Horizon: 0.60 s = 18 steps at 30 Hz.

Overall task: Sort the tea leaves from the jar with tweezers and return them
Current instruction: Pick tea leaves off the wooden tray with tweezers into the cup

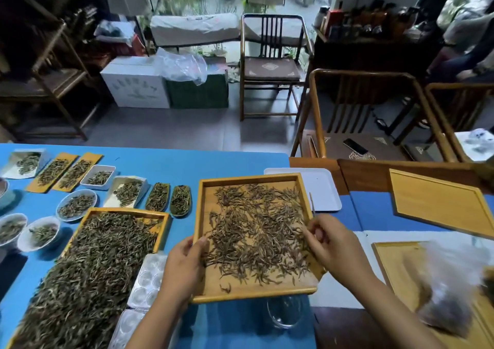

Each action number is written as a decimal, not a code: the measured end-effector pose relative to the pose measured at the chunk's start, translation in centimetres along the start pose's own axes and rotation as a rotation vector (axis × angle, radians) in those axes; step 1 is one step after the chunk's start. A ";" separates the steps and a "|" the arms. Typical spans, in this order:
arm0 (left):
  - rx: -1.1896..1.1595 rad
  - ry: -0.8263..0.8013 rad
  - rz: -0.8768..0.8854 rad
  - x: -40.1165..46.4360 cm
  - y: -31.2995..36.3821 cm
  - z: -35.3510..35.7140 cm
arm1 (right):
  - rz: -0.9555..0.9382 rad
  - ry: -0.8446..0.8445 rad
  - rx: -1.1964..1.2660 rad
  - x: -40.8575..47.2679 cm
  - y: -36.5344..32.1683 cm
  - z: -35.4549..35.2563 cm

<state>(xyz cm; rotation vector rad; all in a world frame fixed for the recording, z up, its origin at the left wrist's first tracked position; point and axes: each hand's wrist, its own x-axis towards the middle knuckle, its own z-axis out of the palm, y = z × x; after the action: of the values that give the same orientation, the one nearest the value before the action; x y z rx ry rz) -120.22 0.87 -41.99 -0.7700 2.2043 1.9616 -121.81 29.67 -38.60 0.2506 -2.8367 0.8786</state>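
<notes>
Head view: a square wooden tray (211, 292) sits tilted over the blue bench (227, 161), near edge hanging above a clear glass jar (284, 312) that stands just under its front rim. Brown tea leaves (254, 231) are spread loose across most of the tray floor, thicker in the middle & right.

Left hand (184, 268) grips the tray's left rim, thumb curled over the top edge, fingers underneath. Right hand (331, 244) is at the tray's right rim w/ fingers curled, pinching thin tweezers (312, 204) whose far end sticks up past the rim toward a white tray (323, 188). Can't tell if the tweezer tips hold a leaf.

Left of the tray: a long wooden tray (160, 216) heaped w/ darker green-grey leaves, running to the near-left corner. Between the two, clear plastic blister packs (148, 279). Further left & back: several small white dishes (77, 203) and narrow wooden boards (64, 172), each w/ a small leaf pile, plus two dark scoop-shaped holders (180, 200) side by side.

Right side: a bare wooden tray (438, 201) w/ a cut corner, and nearer, another wooden tray (393, 265) w/ a blurred clear bag (451, 290) of dark leaves over it.

Beyond the bench: wooden chairs (270, 68), one seat w/ a phone (355, 146) on it, and a white box (133, 81) on the floor.
</notes>
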 end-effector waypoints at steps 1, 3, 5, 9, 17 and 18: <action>-0.001 0.002 0.000 0.1 0.1 0.0 | -0.049 -0.014 -0.009 0.0 0.0 -0.1; -0.005 0.002 0.008 0.3 0.2 0.0 | -0.097 -0.028 -0.006 0.1 0.1 -0.1; -0.004 0.007 0.001 0.6 0.4 0.1 | -0.095 -0.041 0.036 0.5 0.5 -0.2; 0.006 0.032 -0.025 1.1 0.4 0.4 | -0.094 -0.018 0.115 1.1 1.3 0.0; -0.002 0.115 -0.071 2.2 0.1 0.9 | 0.182 0.030 0.321 4.5 7.3 1.8; -0.004 0.124 -0.072 2.3 0.0 0.9 | 0.255 0.022 0.315 5.0 8.8 2.5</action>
<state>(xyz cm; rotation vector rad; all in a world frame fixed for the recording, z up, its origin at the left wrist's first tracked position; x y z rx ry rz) -122.47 1.06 -43.03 -0.9824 2.2059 1.9349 -128.77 34.81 -44.37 -0.0883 -2.7383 1.3710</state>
